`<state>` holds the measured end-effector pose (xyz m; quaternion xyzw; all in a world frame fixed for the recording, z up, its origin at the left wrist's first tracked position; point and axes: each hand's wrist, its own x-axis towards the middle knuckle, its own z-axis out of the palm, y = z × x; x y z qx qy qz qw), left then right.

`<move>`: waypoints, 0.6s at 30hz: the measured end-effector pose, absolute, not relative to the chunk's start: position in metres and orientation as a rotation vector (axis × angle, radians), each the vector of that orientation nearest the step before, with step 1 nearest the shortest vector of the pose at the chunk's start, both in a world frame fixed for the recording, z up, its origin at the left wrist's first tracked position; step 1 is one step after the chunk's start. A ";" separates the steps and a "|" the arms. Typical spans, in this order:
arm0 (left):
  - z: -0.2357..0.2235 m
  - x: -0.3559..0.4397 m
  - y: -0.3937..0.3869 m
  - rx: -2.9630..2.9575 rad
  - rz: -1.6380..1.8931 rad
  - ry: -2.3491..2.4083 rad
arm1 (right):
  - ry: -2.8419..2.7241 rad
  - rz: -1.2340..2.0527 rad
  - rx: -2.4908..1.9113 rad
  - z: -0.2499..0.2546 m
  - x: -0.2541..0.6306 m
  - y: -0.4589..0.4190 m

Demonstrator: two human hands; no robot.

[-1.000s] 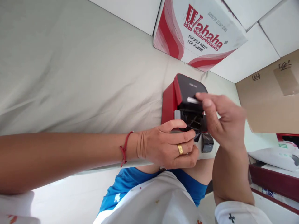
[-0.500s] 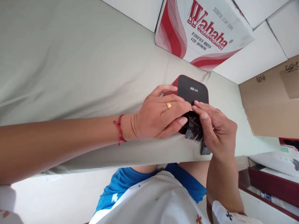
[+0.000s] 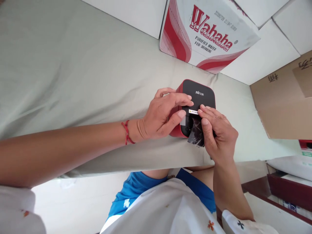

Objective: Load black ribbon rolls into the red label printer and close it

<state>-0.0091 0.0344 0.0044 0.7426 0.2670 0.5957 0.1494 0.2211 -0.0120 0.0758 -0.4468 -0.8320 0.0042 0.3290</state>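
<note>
A compact printer-like device (image 3: 200, 86) with a black top marked FEIE and red sides sits on the pale green cloth. Its lower end has a dark opening, with a small white warning label above it. A crinkled, glossy black plastic film (image 3: 196, 135) hangs out over that end. My left hand (image 3: 162, 115) lies across the device's left side, fingers bent but apart, with the fingertips over the black top. My right hand (image 3: 216, 131) is closed at the device's lower right, thumb pressed over the film and fingertips beside the label; the film partly disappears behind that hand.
A white-and-red water carton (image 3: 207, 35) stands beyond the device against the white tiled wall (image 3: 275, 48). To the right is a brown cardboard box (image 3: 285, 100). The cloth-covered surface (image 3: 97, 81) ends just before my lap. A dark red drawer (image 3: 290, 190) stands open at lower right.
My left hand has drawn back from my right fingertips and its thumb has lifted, uncovering the white label and the opening. My right hand stays at the film.
</note>
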 end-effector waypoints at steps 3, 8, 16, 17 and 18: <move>0.004 -0.014 0.043 2.191 1.640 0.792 | -2.135 0.013 -1.173 0.073 0.218 -0.012; 0.008 -0.015 0.054 2.283 1.714 0.710 | -2.164 0.006 -1.192 0.080 0.215 -0.012; 0.002 -0.013 0.057 2.196 1.566 0.798 | -2.220 -0.053 -1.208 0.085 0.215 -0.012; 0.003 -0.013 0.057 2.190 1.561 0.789 | -2.215 -0.055 -1.202 0.083 0.215 -0.012; 0.005 -0.013 0.057 2.185 1.559 0.778 | -2.205 -0.050 -1.192 0.080 0.216 -0.011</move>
